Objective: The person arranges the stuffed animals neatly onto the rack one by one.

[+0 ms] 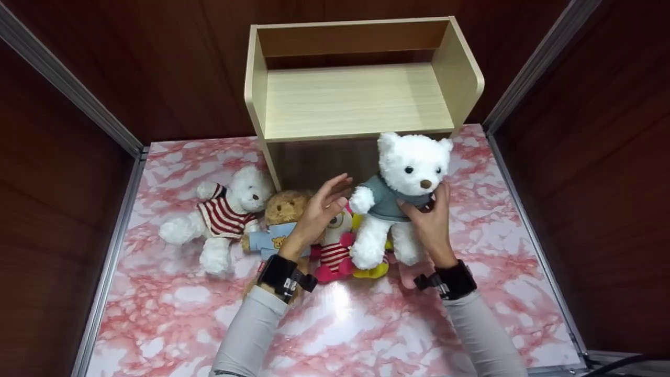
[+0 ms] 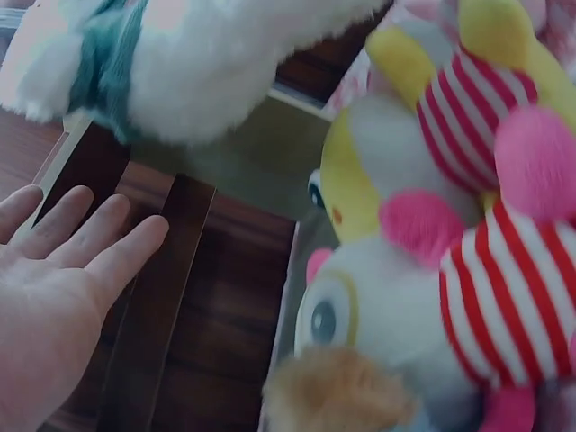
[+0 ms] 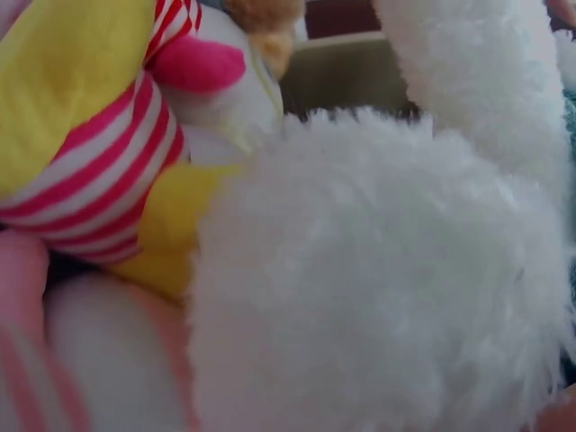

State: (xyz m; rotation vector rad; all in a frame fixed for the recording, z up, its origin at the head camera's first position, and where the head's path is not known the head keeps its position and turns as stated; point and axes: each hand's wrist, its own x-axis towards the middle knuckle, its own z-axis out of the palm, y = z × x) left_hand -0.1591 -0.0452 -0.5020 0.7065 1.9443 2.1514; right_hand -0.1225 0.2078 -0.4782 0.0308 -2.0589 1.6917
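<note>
I see the right grip (image 1: 433,220) holding the white bear (image 1: 403,199) upright on the surface (image 1: 366,324), before the shelf (image 1: 356,99). Left grip (image 1: 319,212) open, fingers straight, beside the bear, above the striped doll (image 1: 335,251).

Fluffy plush white bear (image 1: 405,199), matt pale wood shelf (image 1: 356,99), glossy pink marble-look tabletop (image 1: 366,324)
</note>
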